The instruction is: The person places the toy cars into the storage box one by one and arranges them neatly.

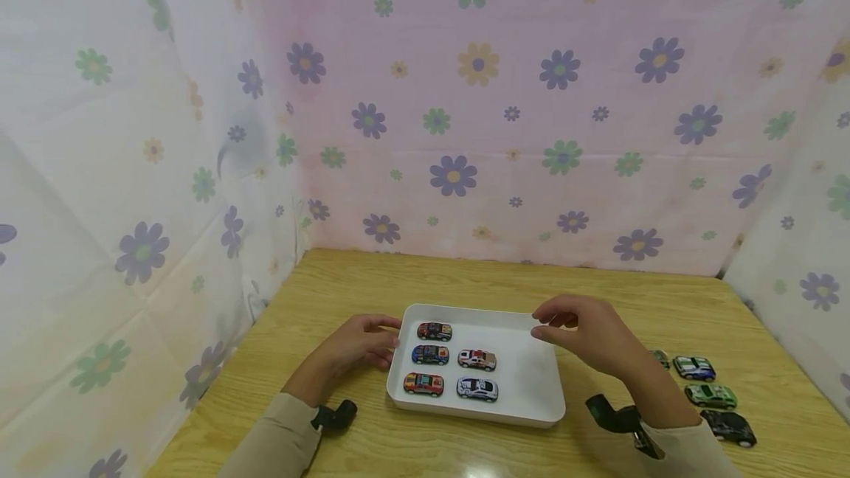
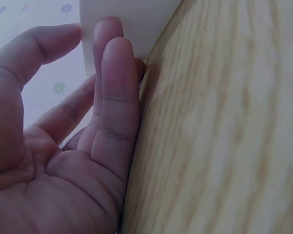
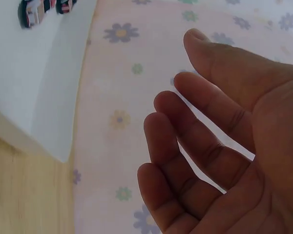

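A white tray lies on the table with several toy cars in it. Its left column has a dark patterned car, a blue car and a red-and-yellow car. Beside these stand a white-and-red car and a white-and-black car. My left hand is at the tray's left side, its loosely bent fingers touching the outer wall in the left wrist view. Over the tray's right edge hovers my right hand; its gently curved fingers hold nothing.
Right of the tray, partly behind my right forearm, are a blue-white-green car, a green car, a black car and a mostly hidden green one. Flowered cloth hangs behind and beside the wooden table.
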`<state>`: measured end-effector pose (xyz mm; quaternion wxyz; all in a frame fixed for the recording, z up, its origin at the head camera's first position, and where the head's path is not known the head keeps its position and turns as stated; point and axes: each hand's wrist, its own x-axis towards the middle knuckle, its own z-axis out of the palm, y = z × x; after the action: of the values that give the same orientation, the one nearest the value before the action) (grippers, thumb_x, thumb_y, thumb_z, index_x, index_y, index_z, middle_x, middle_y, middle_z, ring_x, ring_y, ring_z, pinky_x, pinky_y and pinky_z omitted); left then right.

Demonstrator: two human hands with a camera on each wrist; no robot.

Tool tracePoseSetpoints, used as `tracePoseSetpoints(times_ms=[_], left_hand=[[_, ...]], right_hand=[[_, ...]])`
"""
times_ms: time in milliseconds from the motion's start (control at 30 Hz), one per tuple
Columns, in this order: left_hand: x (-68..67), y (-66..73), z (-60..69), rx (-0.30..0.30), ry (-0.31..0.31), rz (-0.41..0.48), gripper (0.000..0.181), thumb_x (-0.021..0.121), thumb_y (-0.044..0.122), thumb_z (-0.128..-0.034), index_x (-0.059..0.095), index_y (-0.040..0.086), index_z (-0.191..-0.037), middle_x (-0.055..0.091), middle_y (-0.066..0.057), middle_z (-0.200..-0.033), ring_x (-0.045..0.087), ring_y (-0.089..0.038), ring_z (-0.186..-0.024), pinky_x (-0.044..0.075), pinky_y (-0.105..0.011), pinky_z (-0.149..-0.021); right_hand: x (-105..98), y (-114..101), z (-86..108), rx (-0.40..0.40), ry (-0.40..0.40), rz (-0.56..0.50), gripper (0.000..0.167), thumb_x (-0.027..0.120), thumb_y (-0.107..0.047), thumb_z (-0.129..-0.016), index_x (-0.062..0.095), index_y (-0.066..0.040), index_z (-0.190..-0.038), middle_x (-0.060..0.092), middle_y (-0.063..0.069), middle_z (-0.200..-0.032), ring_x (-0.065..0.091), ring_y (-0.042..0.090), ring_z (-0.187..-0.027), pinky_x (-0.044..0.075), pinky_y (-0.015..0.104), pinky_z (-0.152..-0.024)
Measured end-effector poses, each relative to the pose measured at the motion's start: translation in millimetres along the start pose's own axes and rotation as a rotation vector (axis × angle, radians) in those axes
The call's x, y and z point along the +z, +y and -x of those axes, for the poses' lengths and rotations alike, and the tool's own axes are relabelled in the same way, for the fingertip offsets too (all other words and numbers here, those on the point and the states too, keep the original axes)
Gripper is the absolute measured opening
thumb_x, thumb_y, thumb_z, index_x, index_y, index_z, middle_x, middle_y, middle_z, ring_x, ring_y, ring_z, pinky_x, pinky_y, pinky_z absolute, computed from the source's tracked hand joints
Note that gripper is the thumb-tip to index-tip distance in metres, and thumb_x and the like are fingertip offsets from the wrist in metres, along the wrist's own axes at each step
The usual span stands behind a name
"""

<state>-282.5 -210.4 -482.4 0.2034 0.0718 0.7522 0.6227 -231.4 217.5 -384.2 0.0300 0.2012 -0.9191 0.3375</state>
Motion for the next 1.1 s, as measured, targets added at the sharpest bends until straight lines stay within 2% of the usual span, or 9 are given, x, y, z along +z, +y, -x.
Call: tracePoseSetpoints(times_ms=[167,367,567,833,1100], left_hand=[[0.1,-1.3,1.5,-0.004,-0.002,0.009,0.052,0.076,0.019,-0.092,0.061,0.002,-0.139,0.075,-0.014,-0.114,0.074,-0.022,-0.08,0.064,-0.034,-0.071],[1.0,-3.8,1.9,-0.014,-0.002,0.012,0.052,0.076,0.02,-0.0921,0.061,0.002,-0.139,0.075,-0.014,-0.114,0.074,-0.022,-0.081,0.064,-0.035,-0.072],[1.6,-4.7,1.3,-0.028,0.008,0.01,0.051,0.075,0.019,-0.0924,0.062,0.003,-0.139,0.075,-0.014,-0.115,0.074,-0.022,-0.081,0.064,-0.034,-0.072],[0.3,-2.9,0.4,-0.024,0.003,-0.004,0.052,0.075,0.02,-0.0926,0.061,0.003,-0.14,0.074,-0.014,-0.116,0.074,-0.023,-0.082,0.064,-0.035,-0.072],[1.6,4.4,1.1,-0.017,0.004,-0.01,0.053,0.075,0.019,-0.0927,0.06,0.002,-0.14,0.074,-0.015,-0.116,0.074,-0.022,-0.082,0.064,-0.034,-0.073]], right_hand=[[-20.0,11.9,8.8,0.005,0.06,0.033,0.029,0.073,-0.048,-0.094,0.075,-0.028,-0.116,0.074,-0.008,-0.11,0.069,0.012,-0.099,0.058,0.033,-0.084],[-45.7,19.5,22.8,0.026,0.122,0.052,0.029,0.071,-0.046,-0.096,0.074,-0.027,-0.118,0.074,-0.006,-0.111,0.069,0.012,-0.098,0.058,0.028,-0.08],[-61.5,35.8,30.7,0.088,0.134,0.032,0.036,0.068,-0.047,-0.098,0.072,-0.022,-0.124,0.074,0.0,-0.116,0.069,0.006,-0.095,0.058,0.026,-0.076],[-77.8,71.1,39.2,0.17,0.144,0.036,0.045,0.065,-0.049,-0.1,0.07,-0.017,-0.13,0.072,0.009,-0.124,0.062,-0.01,-0.094,0.056,0.022,-0.076],[-85.4,99.7,44.9,0.212,0.128,0.028,0.047,0.064,-0.049,-0.1,0.068,-0.015,-0.133,0.071,0.014,-0.127,0.058,-0.015,-0.095,0.057,0.026,-0.076]])
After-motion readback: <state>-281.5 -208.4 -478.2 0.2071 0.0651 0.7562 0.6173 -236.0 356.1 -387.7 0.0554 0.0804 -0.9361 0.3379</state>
